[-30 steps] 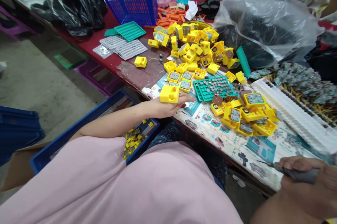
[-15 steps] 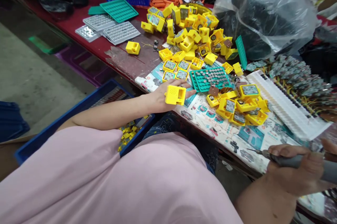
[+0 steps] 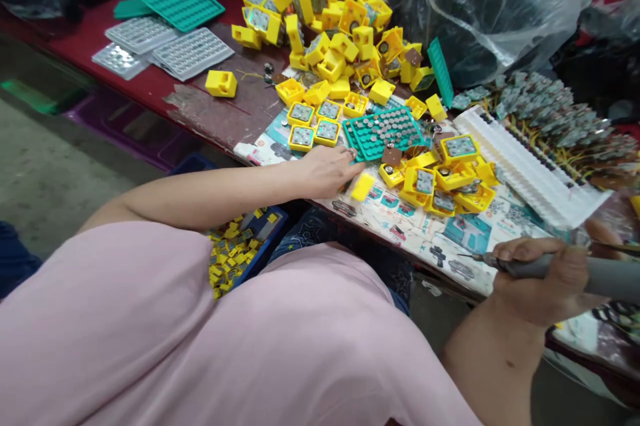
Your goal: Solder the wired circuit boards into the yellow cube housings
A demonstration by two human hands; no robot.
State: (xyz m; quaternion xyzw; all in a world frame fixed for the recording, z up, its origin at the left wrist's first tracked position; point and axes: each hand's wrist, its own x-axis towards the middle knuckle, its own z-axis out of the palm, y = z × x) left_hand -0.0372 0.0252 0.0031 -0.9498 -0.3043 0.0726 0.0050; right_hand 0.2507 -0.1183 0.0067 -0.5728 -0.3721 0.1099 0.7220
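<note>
Near the front edge of the table, my left hand has a small yellow plastic case at its fingertips. Motion blurs the case, and the fingers partly hide the grip. Just beyond them is a green tray with many small round metal cells. My right hand is wrapped around a grey electric screwdriver, its thin bit pointing left over the printed sheet. Several yellow cases with grey boards stand behind my left hand, and a heap of open yellow cases lies between the hands.
A larger pile of yellow cases fills the table's middle. At right are a white foam rack, wired boards and a clear plastic bag. Plastic trays lie at left. A blue crate of yellow cases sits below the table edge.
The view has shifted, so the table's things appear farther left and higher. The yellow case has moved and turned at my left fingertips, now blurred. My right hand still holds the screwdriver.
</note>
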